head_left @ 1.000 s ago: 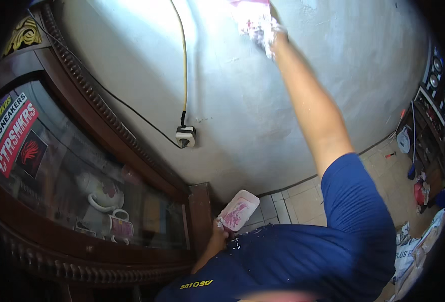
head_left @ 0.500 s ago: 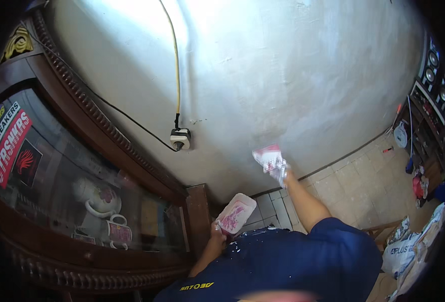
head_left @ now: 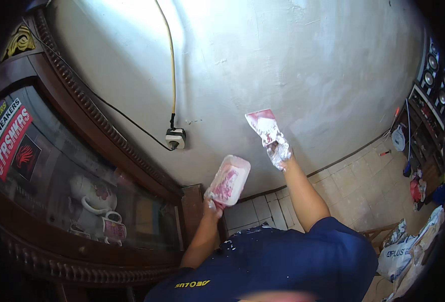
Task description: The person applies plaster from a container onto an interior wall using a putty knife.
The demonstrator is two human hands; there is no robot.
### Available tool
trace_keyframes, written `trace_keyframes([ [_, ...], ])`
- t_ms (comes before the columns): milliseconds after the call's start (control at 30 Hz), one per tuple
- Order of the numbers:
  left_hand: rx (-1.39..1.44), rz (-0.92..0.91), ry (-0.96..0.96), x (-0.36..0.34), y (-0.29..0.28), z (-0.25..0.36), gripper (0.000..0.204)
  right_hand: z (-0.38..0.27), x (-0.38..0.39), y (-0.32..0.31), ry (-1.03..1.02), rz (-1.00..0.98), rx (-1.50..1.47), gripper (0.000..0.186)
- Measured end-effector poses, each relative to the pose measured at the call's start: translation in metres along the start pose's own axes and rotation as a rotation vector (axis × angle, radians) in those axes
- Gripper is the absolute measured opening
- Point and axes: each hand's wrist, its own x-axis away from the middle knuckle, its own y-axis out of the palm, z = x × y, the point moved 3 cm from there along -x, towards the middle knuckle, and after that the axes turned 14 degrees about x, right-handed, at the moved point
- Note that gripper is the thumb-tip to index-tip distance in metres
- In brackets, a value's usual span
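My left hand [head_left: 213, 206] grips the near end of a shallow plastic tub [head_left: 238, 163], whose inside is smeared pink and white. It is tilted so that the inside shows. My right hand [head_left: 281, 152], coated with white paste, is closed around a flat pink putty spreader [head_left: 261, 122] with white paste on its face. The spreader's wide edge points up and left, in front of the grey-white plastered wall [head_left: 303, 65]. Whether that edge touches the wall I cannot tell. White specks dot my dark blue shirt [head_left: 293, 251].
A dark wooden glass cabinet [head_left: 149, 173] holding white crockery stands at left. A socket block [head_left: 175, 138] hangs on a yellow cable [head_left: 172, 65]. Pale floor tiles [head_left: 350, 181] run along the wall. At right are a shelf with speakers [head_left: 431, 70] and a white sack [head_left: 397, 257].
My right hand has raised the spreader from low on the wall, now tilted up and left. My left hand has lifted the tub upward, nearer the wall.
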Motion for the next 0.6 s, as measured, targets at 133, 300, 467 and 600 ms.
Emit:
trace_keyframes([
  [133, 0.051, -0.108, 0.014, -0.002, 0.030, 0.012, 0.040, -0.107, -0.031, 0.069, -0.558, -0.346, 0.136, 0.019],
  [300, 0.035, -0.090, 0.006, -0.003, 0.034, 0.003, 0.052, -0.291, -0.070, 0.217, -0.667, -0.106, 0.280, 0.033],
  [467, 0.028, -0.069, -0.051, 0.006, 0.030, -0.021, 0.054, -0.293, -0.143, 0.191, -0.632, 0.257, 0.575, 0.022],
  [600, 0.071, -0.122, -0.175, 0.007, 0.010, -0.035, 0.049, -0.076, -0.241, -0.072, -0.476, 0.410, 0.599, 0.024],
])
